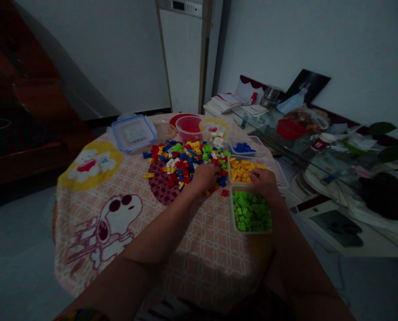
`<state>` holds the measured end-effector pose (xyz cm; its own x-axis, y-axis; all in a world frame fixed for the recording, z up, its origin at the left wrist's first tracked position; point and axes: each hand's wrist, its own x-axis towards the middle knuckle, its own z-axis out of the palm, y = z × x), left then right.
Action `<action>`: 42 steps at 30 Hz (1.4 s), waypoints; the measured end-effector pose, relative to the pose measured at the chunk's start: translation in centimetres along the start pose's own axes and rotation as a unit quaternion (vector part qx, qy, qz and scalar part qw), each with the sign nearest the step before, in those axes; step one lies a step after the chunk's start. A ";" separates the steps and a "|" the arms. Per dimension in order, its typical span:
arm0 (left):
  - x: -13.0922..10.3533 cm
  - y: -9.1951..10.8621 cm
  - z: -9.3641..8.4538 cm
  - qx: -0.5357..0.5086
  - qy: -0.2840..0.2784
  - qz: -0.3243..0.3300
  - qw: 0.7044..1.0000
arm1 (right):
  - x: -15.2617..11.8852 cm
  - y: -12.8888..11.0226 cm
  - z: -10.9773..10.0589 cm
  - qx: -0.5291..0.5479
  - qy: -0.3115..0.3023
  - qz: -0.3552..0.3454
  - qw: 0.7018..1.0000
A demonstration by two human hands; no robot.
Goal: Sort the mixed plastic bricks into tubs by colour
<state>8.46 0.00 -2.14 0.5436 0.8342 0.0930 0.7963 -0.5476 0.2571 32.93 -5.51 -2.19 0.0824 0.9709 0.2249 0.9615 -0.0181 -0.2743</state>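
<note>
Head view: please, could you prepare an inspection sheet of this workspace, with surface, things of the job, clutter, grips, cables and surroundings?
Surface: patterned tablecloth, dimly lit.
Job's things: mixed brick pile; green bricks, yellow bricks and blue bricks in separate clear boxes.
Clutter: pink tub beyond the pile, blue-edged lid further left; on the glass table at right, papers, red bowl, paper cup.
Grips: left grip at the pile, right grip at the yellow bricks; whether either holds a brick cannot be told.
Cables: thin pale cord-like loop at far left.
Surroundings: wooden furniture at left, tall pale unit and wall behind.
</note>
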 end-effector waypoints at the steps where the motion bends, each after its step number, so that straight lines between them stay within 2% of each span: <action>1: 0.0 0.3 0.2 0.010 0.000 -0.005 1.000 | 0.0 0.0 0.0 0.001 0.000 -0.001 1.000; 5: 0.0 1.3 0.8 0.020 -0.016 -0.013 1.000 | 0.0 0.1 0.1 0.006 0.008 -0.012 1.000; 9: -0.1 1.4 0.9 0.033 -0.039 -0.011 0.999 | 0.0 0.1 0.1 0.001 0.011 -0.021 1.000; 17: -0.2 1.4 0.5 -0.003 -0.014 -0.043 0.999 | -0.1 0.1 0.1 0.002 0.012 -0.014 1.000; 21: -0.2 1.2 -0.1 -0.087 0.048 -0.048 0.994 | 0.0 0.1 0.1 0.008 0.006 -0.013 1.000; 24: 0.0 1.5 0.2 -0.187 0.087 -0.038 0.978 | 0.0 0.1 0.1 0.005 0.003 -0.009 1.000; 29: 0.3 2.8 2.0 -0.361 0.100 -0.019 0.927 | 0.0 0.0 0.1 0.004 0.004 -0.014 1.000; 32: 0.4 2.7 2.0 -0.398 0.106 -0.006 0.911 | 0.0 0.1 0.0 0.005 0.003 -0.015 1.000; 34: 0.5 1.9 1.3 -0.374 0.119 -0.005 0.920 | 0.0 0.2 0.0 0.003 0.002 -0.013 1.000; 38: 0.3 -0.6 -1.0 -0.238 0.126 -0.028 0.963 | 0.1 0.2 0.1 -0.008 -0.004 -0.011 1.000; 42: -0.2 -1.4 -2.1 -0.098 0.067 -0.054 0.991 | 0.1 0.1 0.1 -0.010 -0.001 -0.007 1.000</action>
<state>6.65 0.80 -0.48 0.4075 0.8956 0.1786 0.7742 -0.4425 0.4526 33.01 -5.39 -2.34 0.0685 0.9714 0.2272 0.9677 -0.0093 -0.2519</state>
